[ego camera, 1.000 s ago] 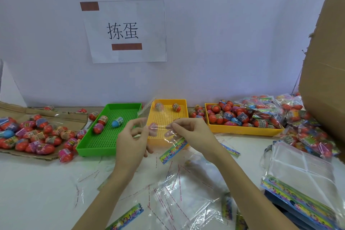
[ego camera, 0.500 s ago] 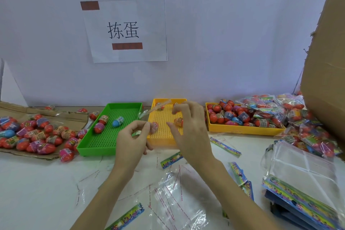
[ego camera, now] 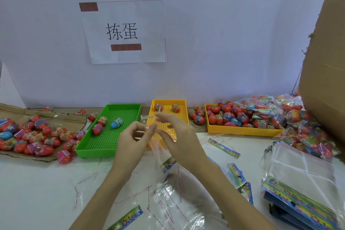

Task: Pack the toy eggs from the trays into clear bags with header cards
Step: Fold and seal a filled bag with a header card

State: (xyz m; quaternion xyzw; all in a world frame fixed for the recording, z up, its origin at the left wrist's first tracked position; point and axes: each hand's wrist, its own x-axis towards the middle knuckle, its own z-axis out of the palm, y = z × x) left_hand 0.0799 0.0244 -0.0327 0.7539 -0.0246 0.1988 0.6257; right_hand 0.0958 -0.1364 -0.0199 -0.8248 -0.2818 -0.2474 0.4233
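Observation:
My left hand (ego camera: 131,141) pinches the top edge of a clear bag (ego camera: 158,147) between thumb and forefinger, in front of the middle yellow tray (ego camera: 169,101). The bag hangs down to its colourful header card (ego camera: 168,164). My right hand (ego camera: 179,136) is at the bag's mouth with fingers loosely spread, and I see nothing held in it. Two toy eggs (ego camera: 175,107) lie at the back of that tray. The green tray (ego camera: 104,145) on the left holds three eggs (ego camera: 116,122).
Several loose eggs (ego camera: 37,136) lie on flattened cardboard at the left. A second yellow tray (ego camera: 242,133) at the right is full of eggs, with packed bags (ego camera: 308,136) beside it. A stack of empty bags (ego camera: 302,173) and a cardboard box (ego camera: 326,61) stand at the right. Loose bags (ego camera: 177,203) lie in front.
My right hand reached towards the yellow tray, then drew back to the bag's mouth. The left hand kept its pinch on the bag, which now hangs lower.

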